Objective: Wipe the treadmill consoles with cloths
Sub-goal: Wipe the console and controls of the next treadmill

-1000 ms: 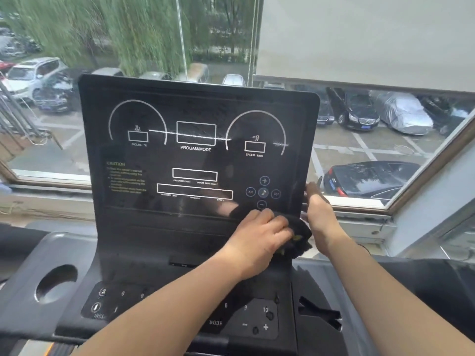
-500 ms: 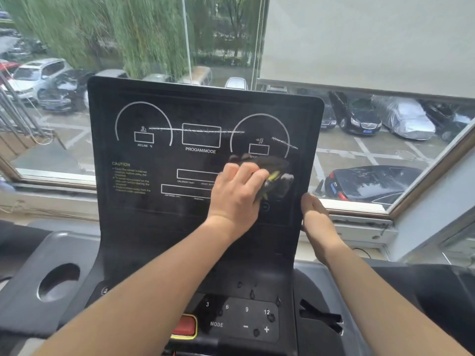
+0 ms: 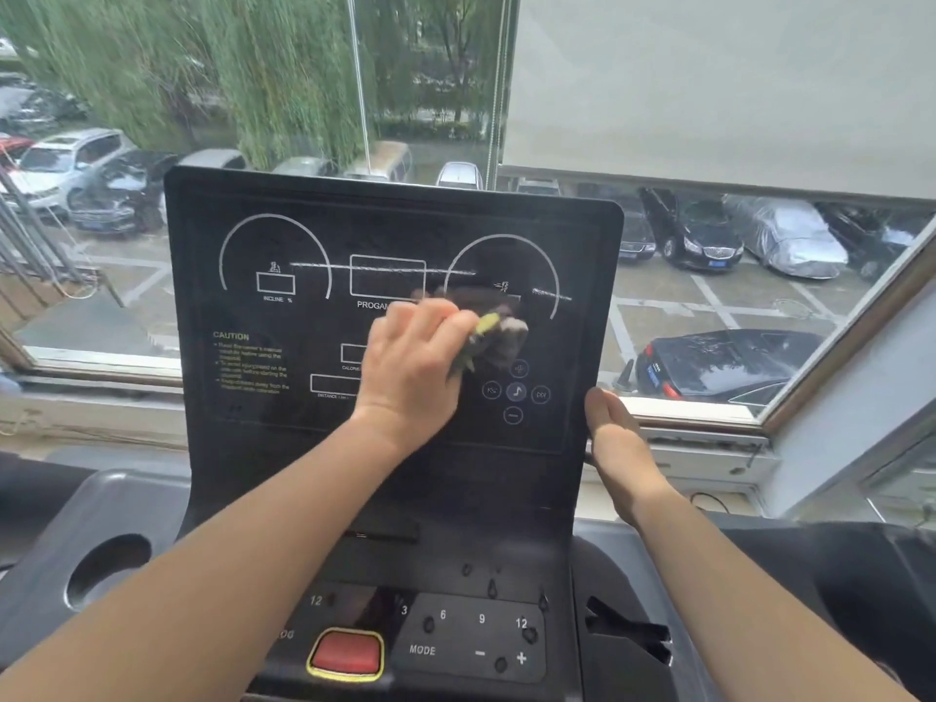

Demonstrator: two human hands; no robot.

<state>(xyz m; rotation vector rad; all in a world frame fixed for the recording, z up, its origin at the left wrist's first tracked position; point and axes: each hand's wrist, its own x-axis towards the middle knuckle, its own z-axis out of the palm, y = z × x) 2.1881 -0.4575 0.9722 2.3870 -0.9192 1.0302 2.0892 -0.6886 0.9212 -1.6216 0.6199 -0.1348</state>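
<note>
The left hand (image 3: 410,367) grips a dark cloth (image 3: 499,326) with a yellow patch, fingers curled over it, and presses it flat against the upright console (image 3: 283,423) just below the right-hand speed arc and above the round media buttons (image 3: 515,392). The right hand (image 3: 618,438) holds the console's right edge, thumb at the front and fingers hidden behind the panel. Droplets sit on the lower keypad (image 3: 471,638), beside the red stop button (image 3: 346,655).

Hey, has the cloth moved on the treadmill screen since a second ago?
Yes. The cloth in the left hand went up, from below the music button to above it.
</note>
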